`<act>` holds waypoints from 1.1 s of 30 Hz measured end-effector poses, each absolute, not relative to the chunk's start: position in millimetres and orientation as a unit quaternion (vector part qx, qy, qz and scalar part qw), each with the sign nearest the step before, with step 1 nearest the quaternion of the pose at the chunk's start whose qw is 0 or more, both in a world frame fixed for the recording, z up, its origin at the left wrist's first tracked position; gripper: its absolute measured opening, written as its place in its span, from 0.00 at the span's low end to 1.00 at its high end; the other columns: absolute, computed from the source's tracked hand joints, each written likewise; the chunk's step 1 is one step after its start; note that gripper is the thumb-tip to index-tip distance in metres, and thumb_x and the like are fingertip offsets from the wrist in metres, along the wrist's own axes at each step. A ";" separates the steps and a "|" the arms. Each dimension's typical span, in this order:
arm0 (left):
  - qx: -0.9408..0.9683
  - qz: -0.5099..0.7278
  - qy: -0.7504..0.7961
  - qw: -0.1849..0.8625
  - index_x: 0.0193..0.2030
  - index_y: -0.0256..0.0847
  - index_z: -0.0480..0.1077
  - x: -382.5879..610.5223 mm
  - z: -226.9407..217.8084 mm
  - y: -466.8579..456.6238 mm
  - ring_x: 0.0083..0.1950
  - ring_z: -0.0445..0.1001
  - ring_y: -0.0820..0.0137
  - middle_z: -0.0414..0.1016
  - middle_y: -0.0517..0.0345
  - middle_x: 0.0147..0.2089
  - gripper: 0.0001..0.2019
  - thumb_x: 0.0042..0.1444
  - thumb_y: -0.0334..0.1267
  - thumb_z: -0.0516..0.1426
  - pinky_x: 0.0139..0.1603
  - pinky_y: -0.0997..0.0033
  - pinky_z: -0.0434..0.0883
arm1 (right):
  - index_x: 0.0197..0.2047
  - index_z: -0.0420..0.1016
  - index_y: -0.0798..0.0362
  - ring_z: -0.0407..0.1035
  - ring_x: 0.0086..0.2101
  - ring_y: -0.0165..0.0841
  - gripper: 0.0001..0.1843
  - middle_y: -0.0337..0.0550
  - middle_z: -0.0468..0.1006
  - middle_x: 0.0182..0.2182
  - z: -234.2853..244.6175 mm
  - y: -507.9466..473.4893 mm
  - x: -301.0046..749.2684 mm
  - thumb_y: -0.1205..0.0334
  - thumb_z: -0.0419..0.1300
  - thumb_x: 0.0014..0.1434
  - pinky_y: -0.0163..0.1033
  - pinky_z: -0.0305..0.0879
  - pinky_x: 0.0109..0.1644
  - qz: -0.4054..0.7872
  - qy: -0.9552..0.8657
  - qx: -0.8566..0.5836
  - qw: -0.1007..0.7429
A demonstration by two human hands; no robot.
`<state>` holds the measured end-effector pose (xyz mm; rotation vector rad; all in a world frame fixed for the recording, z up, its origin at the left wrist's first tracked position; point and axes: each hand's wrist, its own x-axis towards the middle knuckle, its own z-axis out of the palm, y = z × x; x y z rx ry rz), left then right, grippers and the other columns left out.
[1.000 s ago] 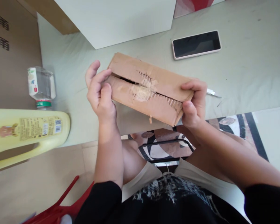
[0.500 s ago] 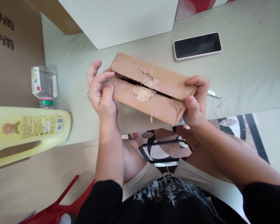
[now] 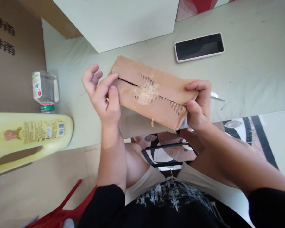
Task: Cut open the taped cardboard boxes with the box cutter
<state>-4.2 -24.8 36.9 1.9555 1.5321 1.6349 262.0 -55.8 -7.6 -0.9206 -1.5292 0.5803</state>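
Note:
I hold a flat brown cardboard box [image 3: 154,91] above the edge of a pale grey table [image 3: 251,72]. Its top seam is slit open, with torn tape in the middle. My left hand [image 3: 102,95] pinches the box's left end with thumb and forefinger, the other fingers spread off it. My right hand [image 3: 198,103] is wrapped round the right end, thumb on the near flap and fingers over the far flap.
A phone [image 3: 199,47] lies face up at the back right. A small blade [image 3: 216,95] lies right of the box. A white box [image 3: 118,19] stands behind. At the left are a clear plastic bottle [image 3: 45,90] and a yellow jug [image 3: 28,136]. A red stool [image 3: 59,212] is below.
The seam, which had gaped wider half a second ago, has narrowed again. My left hand shifted from a fuller grip to a pinch with fingers lifted off.

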 end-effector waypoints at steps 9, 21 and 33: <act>0.715 0.539 0.443 0.046 0.37 0.48 0.82 -3.1 38.8 -28.1 0.62 0.73 0.62 0.72 0.58 0.57 0.13 0.66 0.46 0.56 0.60 0.52 0.73 | 0.54 0.61 0.41 0.71 0.41 0.40 0.23 0.45 0.69 0.44 -7.5 -56.5 261.9 0.35 0.48 0.67 0.51 0.74 0.42 0.230 -0.655 -0.413 0.589; 0.724 0.530 0.439 0.051 0.34 0.46 0.80 -3.4 41.3 -29.0 0.61 0.72 0.62 0.73 0.54 0.57 0.14 0.67 0.45 0.57 0.59 0.54 0.74 | 0.53 0.64 0.42 0.72 0.48 0.41 0.17 0.45 0.71 0.47 0.5 -58.6 264.3 0.42 0.46 0.71 0.52 0.73 0.53 0.277 -0.638 -0.415 0.587; 0.711 0.493 0.499 0.055 0.53 0.46 0.78 -3.1 45.0 -30.9 0.69 0.66 0.57 0.70 0.52 0.64 0.24 0.64 0.61 0.54 0.76 0.47 0.60 | 0.54 0.63 0.43 0.73 0.46 0.41 0.18 0.45 0.73 0.48 -3.0 -61.1 271.5 0.41 0.50 0.69 0.52 0.74 0.49 0.297 -0.647 -0.414 0.568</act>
